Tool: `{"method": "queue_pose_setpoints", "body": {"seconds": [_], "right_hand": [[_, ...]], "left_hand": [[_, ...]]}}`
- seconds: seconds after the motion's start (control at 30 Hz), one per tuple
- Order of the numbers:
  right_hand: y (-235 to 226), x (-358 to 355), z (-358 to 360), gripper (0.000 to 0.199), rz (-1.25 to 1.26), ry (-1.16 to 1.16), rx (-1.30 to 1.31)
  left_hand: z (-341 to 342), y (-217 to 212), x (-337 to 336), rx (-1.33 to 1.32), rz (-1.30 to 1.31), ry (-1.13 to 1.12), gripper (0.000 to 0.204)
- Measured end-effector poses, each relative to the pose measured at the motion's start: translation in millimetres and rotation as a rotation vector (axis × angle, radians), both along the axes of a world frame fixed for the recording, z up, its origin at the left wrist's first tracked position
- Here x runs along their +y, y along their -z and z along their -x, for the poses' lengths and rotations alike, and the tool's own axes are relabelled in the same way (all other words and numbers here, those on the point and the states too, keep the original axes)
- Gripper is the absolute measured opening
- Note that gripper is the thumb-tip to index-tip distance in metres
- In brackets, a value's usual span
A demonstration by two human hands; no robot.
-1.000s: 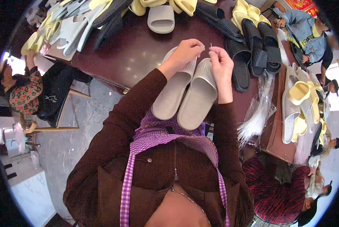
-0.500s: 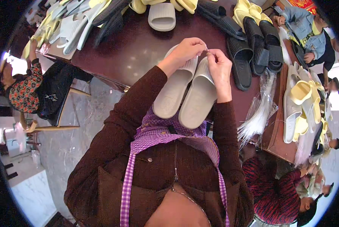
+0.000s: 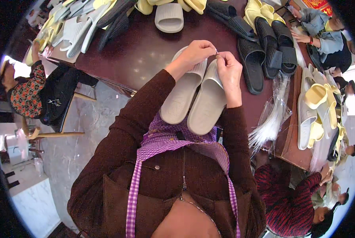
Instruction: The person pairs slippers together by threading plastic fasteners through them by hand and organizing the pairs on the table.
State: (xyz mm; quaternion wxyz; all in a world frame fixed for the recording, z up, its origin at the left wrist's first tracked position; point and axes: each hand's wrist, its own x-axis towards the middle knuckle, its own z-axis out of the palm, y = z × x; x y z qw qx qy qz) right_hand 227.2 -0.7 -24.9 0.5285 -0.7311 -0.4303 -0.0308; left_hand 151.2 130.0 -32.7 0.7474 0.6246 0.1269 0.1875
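Observation:
Two beige-grey slide slippers lie side by side at the table's near edge, soles down, heels toward me: a left slipper [image 3: 176,104] and a right slipper [image 3: 206,109]. Over the toe end of the left one, my left hand [image 3: 198,54] is closed in a pinch. My right hand [image 3: 230,73] pinches close beside it, above the toe of the right slipper, partly covering that strap. The fingertips of both hands nearly meet between the two toes. Whatever they hold there is too small to make out.
Black slippers [image 3: 252,65] lie right of my hands, near a bundle of thin white plastic strands [image 3: 268,127]. A grey slipper [image 3: 169,18] sits farther back. Slipper piles [image 3: 72,33] line the back left; more cover the right-hand table [image 3: 314,95]. People sit at both sides.
My hands and the pair of slippers have hardly moved. At the far right, a person in a denim jacket has shifted their arms and reached over the slippers.

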Motion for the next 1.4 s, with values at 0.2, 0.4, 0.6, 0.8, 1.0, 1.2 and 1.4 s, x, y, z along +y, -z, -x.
{"method": "queue_pose_setpoints", "body": {"seconds": [0.2, 0.4, 0.6, 0.8, 1.0, 1.2, 1.4], "right_hand": [[-3, 2, 1, 0.009, 0.022, -0.01, -0.05], [-23, -5, 2, 0.011, -0.017, 0.094, -0.393], [-36, -67, 53, 0.023, 0.43, -0.212, -0.192], [-5, -42, 65, 0.029, 0.497, -0.075, -0.219], [4, -26, 54, 0.022, 0.53, 0.135, -0.258], [-54, -71, -8, 0.035, 0.733, 0.358, -0.518], [-203, -175, -173, 0.018, 0.935, 0.831, -1.41]], "left_hand": [[-2, -2, 5, -0.017, -0.037, 0.067, 0.01], [10, -18, -1, -0.002, -0.133, -0.152, 0.016], [44, 19, 49, -0.078, -0.368, -0.59, 0.021], [61, 58, 53, 0.089, -0.273, -0.611, 0.027], [67, 80, 49, 0.069, -0.503, -0.592, 0.026], [77, 60, 48, -0.002, -0.084, -0.545, 0.022], [78, 68, 45, -0.061, 0.094, -0.527, 0.019]]}}
